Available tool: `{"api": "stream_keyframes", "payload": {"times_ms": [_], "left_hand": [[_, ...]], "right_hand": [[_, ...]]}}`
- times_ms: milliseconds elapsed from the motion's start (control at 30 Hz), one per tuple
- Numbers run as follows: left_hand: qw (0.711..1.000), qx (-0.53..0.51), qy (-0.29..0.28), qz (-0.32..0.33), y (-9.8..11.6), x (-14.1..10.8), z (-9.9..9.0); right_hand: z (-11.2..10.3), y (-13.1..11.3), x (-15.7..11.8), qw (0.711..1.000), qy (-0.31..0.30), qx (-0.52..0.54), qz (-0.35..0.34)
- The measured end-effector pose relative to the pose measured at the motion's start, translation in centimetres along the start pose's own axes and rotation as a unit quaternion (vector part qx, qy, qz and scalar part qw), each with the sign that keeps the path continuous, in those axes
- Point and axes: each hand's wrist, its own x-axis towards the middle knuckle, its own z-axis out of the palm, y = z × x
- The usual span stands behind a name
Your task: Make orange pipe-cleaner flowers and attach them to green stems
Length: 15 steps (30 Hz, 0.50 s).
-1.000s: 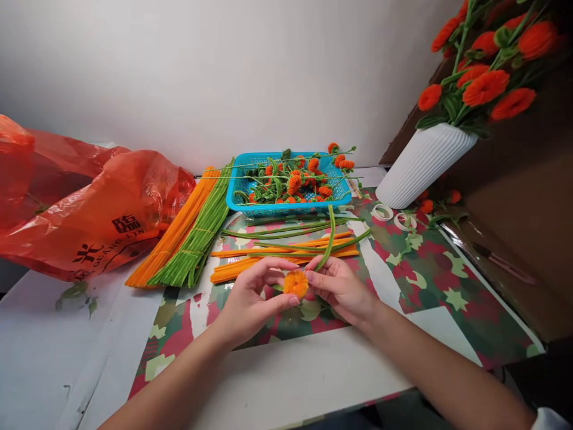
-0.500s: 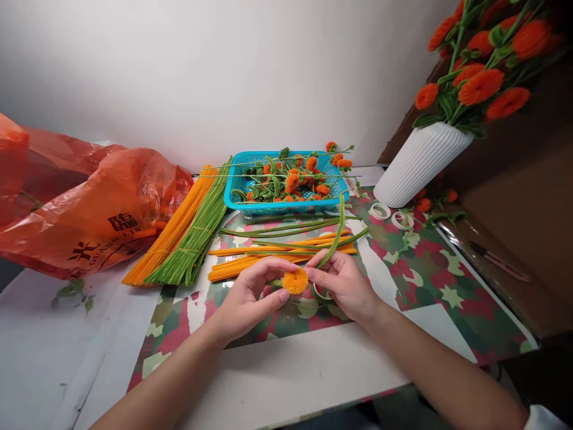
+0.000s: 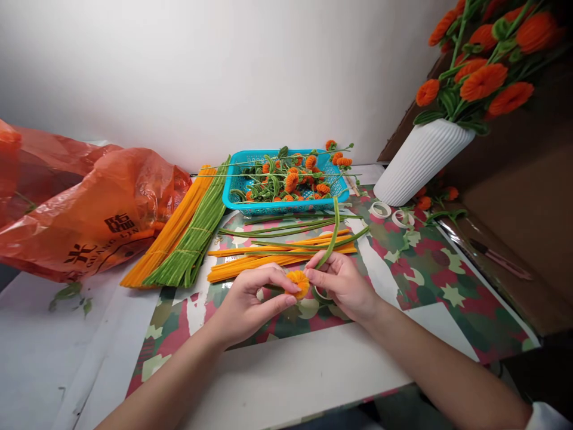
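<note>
A small yellow-orange fuzzy flower (image 3: 299, 285) is between my two hands above the patterned table cover. The thumb and forefinger of my left hand (image 3: 253, 298) grip its left side. My right hand (image 3: 342, 283) pinches a green fuzzy stem (image 3: 333, 230), which sticks up above the fingers; its fingertips touch the flower's right edge. Behind the hands lie loose yellow stems (image 3: 250, 266) and green stems (image 3: 286, 227).
A blue basket (image 3: 286, 207) holds orange flowers. Left are yellow (image 3: 172, 224) and green (image 3: 192, 239) bundles and an orange bag (image 3: 129, 191). Right are a white vase (image 3: 421, 161) of orange flowers, tape rolls (image 3: 380, 209) and a pink-handled cutter (image 3: 505, 263).
My left fingertips have moved right, onto the flower's face. The flower has shifted slightly right, and the upright green stem has tilted a little left.
</note>
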Motion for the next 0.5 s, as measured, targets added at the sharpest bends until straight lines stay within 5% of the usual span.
{"api": "stream_keyframes", "payload": {"times_ms": [500], "left_hand": [[0.998,-0.048,-0.002,-0.035,0.29,-0.15,0.11]], "right_hand": [[0.19,0.00,-0.10,1.000,0.003,-0.014,0.011]]}}
